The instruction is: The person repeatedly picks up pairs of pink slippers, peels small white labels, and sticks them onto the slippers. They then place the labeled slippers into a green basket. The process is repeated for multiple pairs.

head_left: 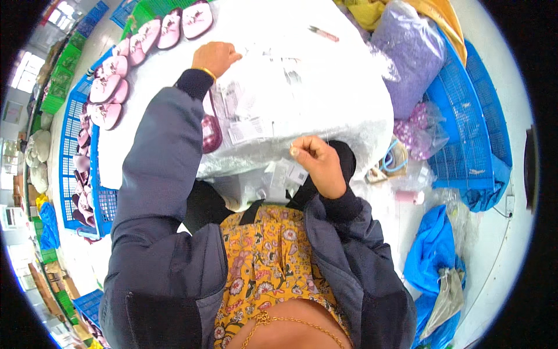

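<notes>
Before you spreads the white tabletop (343, 87), with two blue baskets (459, 119) at its right and one slipper-filled blue basket (106, 203) at its left. One big lilac bag (407, 58) leans by the right edge. Your left hand (216, 58) rests over the far part of the tabletop, fingers curled under, so I cannot tell what it holds; your right hand (317, 161) is closed in a pinch above the near edge, and anything thin between its fingertips is too small to make out. At least eight pink slippers (197, 20) line the upper-left edge, and one plaid slipper (211, 135) lies partly under your left sleeve. Beside it sit several clear packets (231, 100), overlapping past counting, and one printed card (247, 131). One pen-like tool (323, 34) lies farther off. You seem to be at fine fingertip work among these small pieces; the next move calls for a light, precise pinch
</notes>
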The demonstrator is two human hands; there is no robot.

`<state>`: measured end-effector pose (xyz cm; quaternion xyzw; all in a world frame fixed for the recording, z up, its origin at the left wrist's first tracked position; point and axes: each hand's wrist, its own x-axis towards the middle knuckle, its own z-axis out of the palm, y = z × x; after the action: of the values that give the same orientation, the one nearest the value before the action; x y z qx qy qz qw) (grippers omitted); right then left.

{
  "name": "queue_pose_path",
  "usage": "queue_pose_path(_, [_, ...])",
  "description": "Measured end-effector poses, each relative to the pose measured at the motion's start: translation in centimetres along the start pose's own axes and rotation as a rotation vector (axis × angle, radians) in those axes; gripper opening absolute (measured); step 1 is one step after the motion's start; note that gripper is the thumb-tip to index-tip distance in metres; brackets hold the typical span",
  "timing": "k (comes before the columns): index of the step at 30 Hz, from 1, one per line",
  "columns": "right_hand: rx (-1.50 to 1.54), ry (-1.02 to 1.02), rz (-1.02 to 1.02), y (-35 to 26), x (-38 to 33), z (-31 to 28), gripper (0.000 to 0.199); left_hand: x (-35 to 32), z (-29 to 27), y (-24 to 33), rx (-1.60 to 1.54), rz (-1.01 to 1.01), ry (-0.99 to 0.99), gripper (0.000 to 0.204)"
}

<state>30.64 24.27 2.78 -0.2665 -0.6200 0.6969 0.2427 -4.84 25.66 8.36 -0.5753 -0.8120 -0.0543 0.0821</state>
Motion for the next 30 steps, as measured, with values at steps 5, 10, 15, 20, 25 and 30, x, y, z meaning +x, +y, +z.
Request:
queue_pose_path(5, [0.033, -0.043, -0.059, -1.1, 0.4, 1.3, 0.012, -3.3, -2.2, -0.9, -0.470, -0.074, -0.040, 0.031])
queue_pose_path(10, [0.036, -0.027, -0.117, -3.2, 1.5, 2.6, 0.016, -8.2, -2.8, 0.8, -1.181, -0.232, -0.159, 0.030])
queue_pose_path(15, [0.120, -0.011, -0.111, -4.8, 3.1, 4.4, 0.035, -12.9, -3.1, 4.2, -1.412, -0.194, -0.176, 0.031])
queue_pose_path(20, [0.180, -0.002, -0.074, -4.8, 3.6, 5.7, 0.043, -15.3, -2.5, 6.7, -1.359, -0.141, -0.098, 0.032])
queue_pose_path(25, [0.136, 0.028, -0.086, -4.3, 3.8, 6.4, 0.044, -16.8, -3.5, 8.9, -1.018, -0.055, 0.046, 0.028])
queue_pose_path(30, [0.135, 0.018, -0.067, -4.1, 3.5, 6.3, 0.042, -17.3, -4.5, 9.6, -0.923, 0.003, 0.061, 0.027])
